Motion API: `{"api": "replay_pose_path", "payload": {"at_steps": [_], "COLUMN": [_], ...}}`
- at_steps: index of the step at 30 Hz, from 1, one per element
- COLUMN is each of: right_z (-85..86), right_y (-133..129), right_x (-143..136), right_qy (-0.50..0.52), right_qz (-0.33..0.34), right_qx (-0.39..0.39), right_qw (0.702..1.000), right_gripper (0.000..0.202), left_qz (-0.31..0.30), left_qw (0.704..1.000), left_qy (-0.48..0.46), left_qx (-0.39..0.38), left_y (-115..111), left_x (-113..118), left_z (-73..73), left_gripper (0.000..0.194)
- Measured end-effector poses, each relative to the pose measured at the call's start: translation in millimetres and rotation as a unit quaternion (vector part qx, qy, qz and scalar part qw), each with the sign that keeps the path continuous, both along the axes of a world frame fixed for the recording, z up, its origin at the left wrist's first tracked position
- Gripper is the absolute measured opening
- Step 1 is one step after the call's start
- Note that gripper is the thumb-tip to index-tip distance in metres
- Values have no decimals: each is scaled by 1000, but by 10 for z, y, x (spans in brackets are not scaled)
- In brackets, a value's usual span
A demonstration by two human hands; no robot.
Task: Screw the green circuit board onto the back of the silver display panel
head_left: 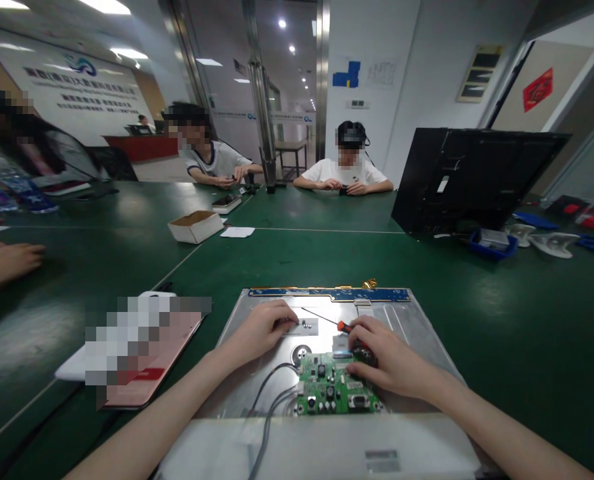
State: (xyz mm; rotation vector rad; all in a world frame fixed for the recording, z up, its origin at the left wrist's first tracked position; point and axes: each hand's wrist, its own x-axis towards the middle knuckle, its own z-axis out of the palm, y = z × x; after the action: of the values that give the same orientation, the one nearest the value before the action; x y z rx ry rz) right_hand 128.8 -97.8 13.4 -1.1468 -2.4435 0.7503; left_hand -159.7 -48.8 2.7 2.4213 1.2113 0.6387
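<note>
A metal display panel [401,333] lies in front of me with its back up. My left hand [269,323] reaches over its left part, thumb and fingertips pinched together beside a few small screws [307,325]; whatever is between the fingertips is too small to make out. My right hand [381,353] is closed around a screwdriver with a red and black handle [344,327], its thin shaft pointing left toward the screws. Under that hand sits a green circuit board [321,387] with grey cables [271,407] at its left. A blue circuit strip [307,294] runs along the panel's far edge.
Left of the panel lie a pink flat item [151,373] and a pixelated white thing. Farther off are an open white box [197,227], a black monitor casing [471,180] and a blue tray [491,245]. Several people sit around the green table [301,260]; a person's hand [11,263] rests at left.
</note>
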Motion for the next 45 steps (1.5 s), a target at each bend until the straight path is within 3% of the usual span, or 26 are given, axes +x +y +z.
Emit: {"api": "replay_pose_path", "payload": {"at_steps": [9, 14, 19, 24, 27, 33, 36, 41, 45], "right_z": [-22, 1, 15, 9, 13, -21, -97, -252, -279], "right_y": [-1, -12, -7, -12, -21, -6, 17, 42, 45], "right_x": [2, 4, -2, -5, -5, 7, 19, 31, 31], "right_qy": [-21, -29, -28, -30, -33, -20, 3, 57, 80], "right_qz": [8, 9, 6, 6, 4, 13, 11, -33, -71], "right_qx": [26, 25, 25, 22, 23, 32, 60, 146, 191], "right_qw": [999, 999, 999, 999, 999, 999, 998, 987, 976], "right_gripper": [18, 18, 18, 18, 17, 18, 28, 52, 55], "left_qz": [15, 20, 1, -55, -71, -63, -66, -75, -94], "left_qw": [1000, 999, 987, 946, 931, 940, 940, 949, 953], "left_qy": [-6, -37, -93, -164, -174, -135, -128, -110, -97], "left_qx": [8, -31, -134, -275, -313, -308, -310, -285, -272], "left_y": [-9, -43, -83, -123, -153, -193, -186, -168, -164], "left_x": [-6, 22, 68, 94, 121, 184, 188, 165, 148], "left_z": [31, 64, 68, 79, 84, 95, 98, 77, 72], "left_gripper": [17, 15, 10, 10, 11, 4, 4, 5, 8]}}
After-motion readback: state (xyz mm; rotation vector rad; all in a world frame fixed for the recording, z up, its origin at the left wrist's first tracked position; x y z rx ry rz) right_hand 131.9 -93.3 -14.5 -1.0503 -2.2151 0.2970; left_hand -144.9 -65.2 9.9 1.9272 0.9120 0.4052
